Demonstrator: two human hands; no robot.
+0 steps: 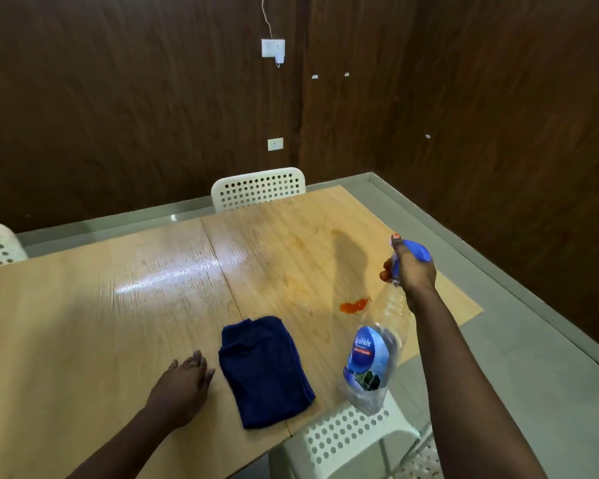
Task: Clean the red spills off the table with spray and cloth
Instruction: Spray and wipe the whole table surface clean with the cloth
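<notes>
While your right hand point(414, 271) grips the neck of the spray bottle point(372, 354) with fingers curled around the blue trigger head, the clear bottle hangs tilted in the air above the table's near right part, its base low over the white perforated chair point(346, 440) tucked at the near edge. You have the nozzle pointing away from you, over the right part of the wooden table point(101, 305). The red spill point(354, 305) lies on the tabletop just beyond the bottle's body, a short smear, with faint orange streaks on the wood farther back. Your left hand point(184, 385) rests flat on the table with fingers straight and relaxed, holding nothing, just to the left of the dark blue cloth point(265, 369). That cloth lies folded on the table between your two arms, apart from the spill. Two more white chairs stand at the far side and far left, against a dark wooden wall.
</notes>
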